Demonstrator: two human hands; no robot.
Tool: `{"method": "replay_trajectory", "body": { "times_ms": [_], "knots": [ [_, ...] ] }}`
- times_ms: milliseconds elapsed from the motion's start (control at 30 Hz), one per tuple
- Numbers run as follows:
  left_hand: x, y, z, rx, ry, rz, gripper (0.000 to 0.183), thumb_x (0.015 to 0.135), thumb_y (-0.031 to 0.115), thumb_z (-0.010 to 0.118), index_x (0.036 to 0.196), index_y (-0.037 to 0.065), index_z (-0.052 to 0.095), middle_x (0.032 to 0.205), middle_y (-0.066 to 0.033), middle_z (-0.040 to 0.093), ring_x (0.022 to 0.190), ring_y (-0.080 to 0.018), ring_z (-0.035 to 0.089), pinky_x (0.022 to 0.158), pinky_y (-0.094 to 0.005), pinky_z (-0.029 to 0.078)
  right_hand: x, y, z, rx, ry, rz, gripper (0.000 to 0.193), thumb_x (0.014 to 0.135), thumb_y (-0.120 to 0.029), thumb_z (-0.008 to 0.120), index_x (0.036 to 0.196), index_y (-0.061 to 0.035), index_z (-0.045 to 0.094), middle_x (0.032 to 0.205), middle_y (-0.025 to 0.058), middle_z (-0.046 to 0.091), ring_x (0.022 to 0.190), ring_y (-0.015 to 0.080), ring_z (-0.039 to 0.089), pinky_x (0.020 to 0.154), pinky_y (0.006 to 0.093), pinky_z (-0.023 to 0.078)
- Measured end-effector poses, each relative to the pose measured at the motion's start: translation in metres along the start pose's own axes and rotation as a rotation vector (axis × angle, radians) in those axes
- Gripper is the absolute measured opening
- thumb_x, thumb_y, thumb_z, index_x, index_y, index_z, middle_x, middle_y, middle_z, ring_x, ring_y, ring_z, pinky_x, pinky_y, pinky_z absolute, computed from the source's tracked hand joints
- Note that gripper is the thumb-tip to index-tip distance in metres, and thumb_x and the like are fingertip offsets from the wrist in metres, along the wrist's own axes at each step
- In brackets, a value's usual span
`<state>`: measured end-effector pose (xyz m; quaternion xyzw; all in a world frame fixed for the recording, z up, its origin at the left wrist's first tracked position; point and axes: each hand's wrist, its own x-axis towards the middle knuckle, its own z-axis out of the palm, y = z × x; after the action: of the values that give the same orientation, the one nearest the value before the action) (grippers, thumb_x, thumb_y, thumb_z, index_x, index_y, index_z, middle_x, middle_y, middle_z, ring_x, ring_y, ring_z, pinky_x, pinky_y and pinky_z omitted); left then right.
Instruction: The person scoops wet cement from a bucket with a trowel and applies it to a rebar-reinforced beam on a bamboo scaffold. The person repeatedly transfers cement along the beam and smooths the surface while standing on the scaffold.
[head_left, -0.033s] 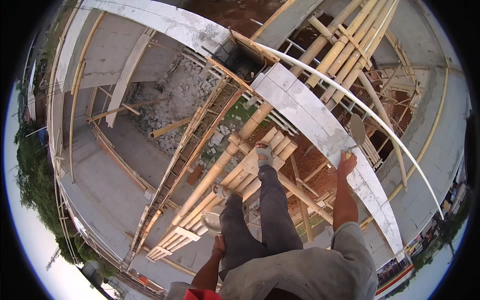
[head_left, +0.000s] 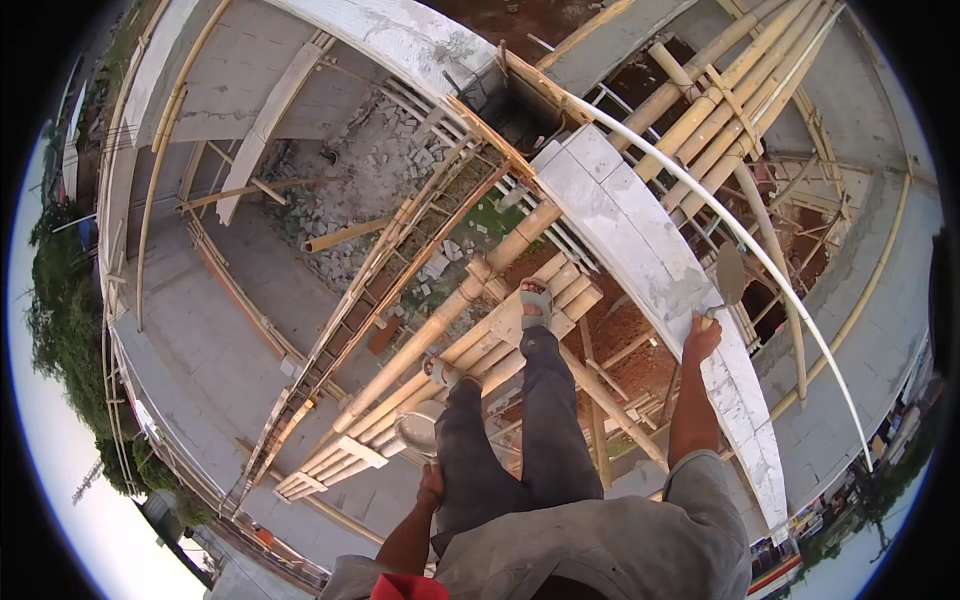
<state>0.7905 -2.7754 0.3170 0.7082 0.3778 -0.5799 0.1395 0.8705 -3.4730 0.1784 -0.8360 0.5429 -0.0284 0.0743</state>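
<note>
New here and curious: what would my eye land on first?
Probably the sandalled feet on bamboo poles near the centre, with rubble at upper left. Then the right hand, right of centre, holding a trowel at the pale block wall. Lower left, the left hand is at a round bowl.

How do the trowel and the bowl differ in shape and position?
The trowel has a flat, elongated blade; the bowl is round and open-mouthed.
The trowel is in the right hand, by the white block wall; the bowl is held at the left hand, beside the left leg.
Both look greyish.
</note>
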Motion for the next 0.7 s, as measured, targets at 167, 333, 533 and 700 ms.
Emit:
{"method": "replay_trajectory", "body": {
  "times_ms": [167,333,533,700],
  "knots": [
    [0.021,-0.03,0.017,-0.214,0.209,-0.085,0.067,0.098,0.056,0.028,0.136,0.004,0.045,0.133,-0.0298,0.05,0.125,-0.0472,0.045,0.104,-0.0503,0.036,0.003,-0.029,-0.006,0.115,-0.021,0.071,0.051,0.087,-0.038,0.068,0.11,0.0067,0.058,0.101,0.0235,0.062,0.092,0.0384,0.06,0.082,0.0467,0.046],
    [0.045,-0.065,0.03,-0.448,0.252,-0.191,0.063,0.097,0.051,0.034,0.125,-0.003,0.051,0.129,-0.0307,0.052,0.121,-0.0457,0.049,0.1,-0.0486,0.038,-0.072,-0.144,-0.021,0.3,-0.153,-0.318,0.041,0.088,-0.031,0.068,0.104,0.0053,0.059,0.089,0.0188,0.063,0.08,0.0298,0.06,0.073,0.0422,0.047],
    [0.136,-0.11,0.058,-0.753,0.187,-0.227,0.06,0.097,0.045,0.037,0.126,-0.007,0.049,0.124,-0.0314,0.054,0.117,-0.0448,0.051,0.097,-0.0446,0.039,-0.177,-0.278,0.031,0.167,-0.603,-0.758,0.021,0.084,-0.016,0.073,0.092,-0.0009,0.061,0.069,0.0091,0.06,0.06,0.0173,0.053,0.059,0.0342,0.045],
    [0.251,-0.149,0.083,-0.793,0.437,-0.141,0.053,0.095,0.043,0.045,0.109,-0.006,0.057,0.104,-0.0315,0.061,0.104,-0.0481,0.055,0.089,-0.0481,0.043,-0.259,-0.34,0.117,0.033,-0.829,-1.01,0.023,0.082,-0.019,0.074,0.09,-0.0011,0.061,0.065,0.0131,0.06,0.056,0.0255,0.056,0.057,0.0372,0.046]
  ]
}}
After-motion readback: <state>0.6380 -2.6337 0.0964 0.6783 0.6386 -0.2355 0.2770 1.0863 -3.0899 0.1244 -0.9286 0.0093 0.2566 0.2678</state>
